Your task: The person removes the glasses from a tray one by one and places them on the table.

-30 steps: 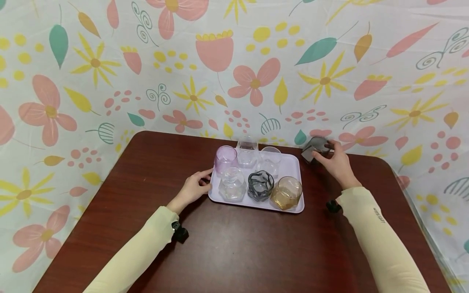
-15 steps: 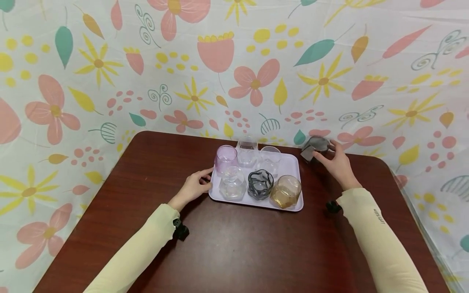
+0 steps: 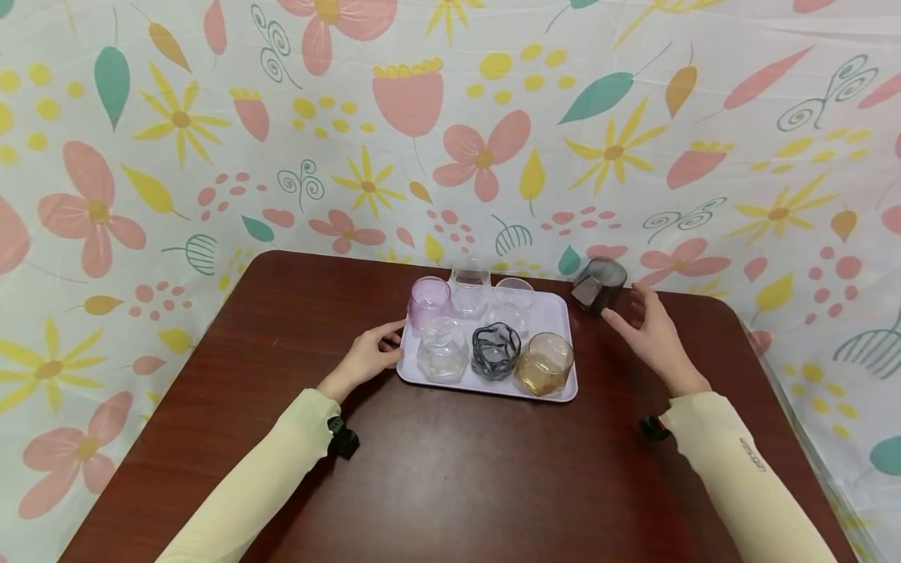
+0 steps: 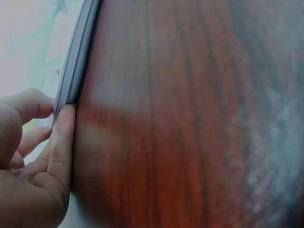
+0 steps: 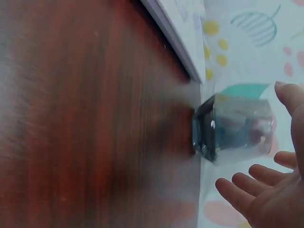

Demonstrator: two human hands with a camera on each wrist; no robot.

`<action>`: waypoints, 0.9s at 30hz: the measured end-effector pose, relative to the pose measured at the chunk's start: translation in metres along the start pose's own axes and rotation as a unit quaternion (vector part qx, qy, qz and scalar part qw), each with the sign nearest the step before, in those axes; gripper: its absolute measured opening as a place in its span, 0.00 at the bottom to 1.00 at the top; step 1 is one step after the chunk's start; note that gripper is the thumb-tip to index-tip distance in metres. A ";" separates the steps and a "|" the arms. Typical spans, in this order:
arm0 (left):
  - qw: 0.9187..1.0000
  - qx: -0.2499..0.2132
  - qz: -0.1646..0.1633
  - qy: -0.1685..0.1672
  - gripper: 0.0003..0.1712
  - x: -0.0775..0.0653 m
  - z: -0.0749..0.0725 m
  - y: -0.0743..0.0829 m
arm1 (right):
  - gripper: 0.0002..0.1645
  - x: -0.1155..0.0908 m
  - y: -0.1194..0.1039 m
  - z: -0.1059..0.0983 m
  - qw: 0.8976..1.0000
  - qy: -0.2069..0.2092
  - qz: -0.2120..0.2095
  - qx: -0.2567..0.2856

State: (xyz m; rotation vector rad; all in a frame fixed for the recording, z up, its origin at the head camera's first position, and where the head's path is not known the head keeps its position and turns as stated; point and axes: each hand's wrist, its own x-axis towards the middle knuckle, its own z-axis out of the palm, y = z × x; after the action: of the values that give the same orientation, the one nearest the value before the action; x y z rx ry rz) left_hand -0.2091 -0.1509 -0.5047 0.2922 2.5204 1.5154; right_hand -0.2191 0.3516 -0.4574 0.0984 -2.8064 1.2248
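A pale lilac tray (image 3: 559, 313) carries several glasses. These include a purple glass (image 3: 430, 303), an amber glass (image 3: 545, 364) and a wavy dark grey glass (image 3: 496, 352). At the tray's left edge, my left hand (image 3: 364, 358) pinches the rim between thumb and fingers, as the left wrist view shows close up. A smoky grey faceted glass (image 3: 601, 285) stands upright on the table, just past the tray's right end. Beside that glass my right hand (image 3: 656, 336) has its fingers spread, and a gap shows between them and the glass (image 5: 237, 128) in the right wrist view.
Clear glasses (image 3: 442, 348) share the tray with the coloured ones. The dark brown wooden table (image 3: 450, 477) reaches back to a hanging floral cloth (image 3: 486, 94), which rises right behind the tray and the grey glass.
My right hand has let go of the smoky grey glass and drawn back to the right, fingers opening. The left hand keeps its place at the tray's rim.
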 end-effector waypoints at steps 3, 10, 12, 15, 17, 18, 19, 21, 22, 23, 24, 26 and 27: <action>1.000 0.003 0.003 0.001 0.35 0.000 0.000 0.000 | 0.53 -0.011 -0.008 0.001 1.000 0.001 -0.021 0.000; 1.000 0.008 0.006 0.000 0.35 0.002 0.000 -0.001 | 0.48 -0.029 -0.028 0.008 0.998 0.009 -0.056 0.006; 1.000 0.009 0.006 -0.001 0.35 0.001 0.000 -0.001 | 0.47 -0.033 -0.032 0.011 0.998 0.010 -0.063 0.005; 1.000 0.008 0.006 -0.002 0.35 0.000 0.000 0.000 | 0.46 -0.039 -0.037 0.016 0.997 0.012 -0.074 0.002; 1.000 0.008 0.005 -0.002 0.35 0.000 0.000 0.000 | 0.45 -0.042 -0.040 0.019 0.997 0.012 -0.082 -0.001; 1.000 0.008 0.004 -0.002 0.35 0.000 0.000 0.000 | 0.44 -0.043 -0.042 0.021 0.996 0.013 -0.085 -0.001; 1.000 0.010 0.005 -0.001 0.35 0.000 0.000 -0.001 | 0.44 -0.045 -0.044 0.022 0.996 0.013 -0.087 -0.002; 1.000 0.009 0.006 -0.001 0.35 0.000 0.000 -0.001 | 0.43 -0.048 -0.047 0.025 0.996 0.011 -0.092 0.001; 1.000 0.009 0.007 -0.001 0.35 0.000 0.000 -0.001 | 0.42 -0.050 -0.049 0.026 0.996 0.010 -0.093 0.001; 1.000 0.009 0.007 0.000 0.35 0.000 0.000 -0.001 | 0.42 -0.052 -0.050 0.028 0.995 0.008 -0.094 0.002; 1.000 0.009 0.007 0.000 0.35 0.000 0.000 -0.001 | 0.42 -0.053 -0.051 0.030 0.995 0.007 -0.097 0.003; 1.000 0.007 0.005 0.000 0.35 0.001 0.000 -0.001 | 0.41 -0.057 -0.052 0.033 0.995 0.003 -0.102 0.007; 1.000 0.006 0.005 0.000 0.35 0.001 0.000 -0.001 | 0.41 -0.058 -0.052 0.035 0.994 0.001 -0.106 0.007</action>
State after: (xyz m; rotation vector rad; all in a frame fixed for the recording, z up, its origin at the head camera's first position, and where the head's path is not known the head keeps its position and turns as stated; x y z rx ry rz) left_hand -0.2096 -0.1508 -0.5056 0.3059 2.5339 1.5034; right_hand -0.1579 0.2919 -0.4487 0.3838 -2.7003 1.1949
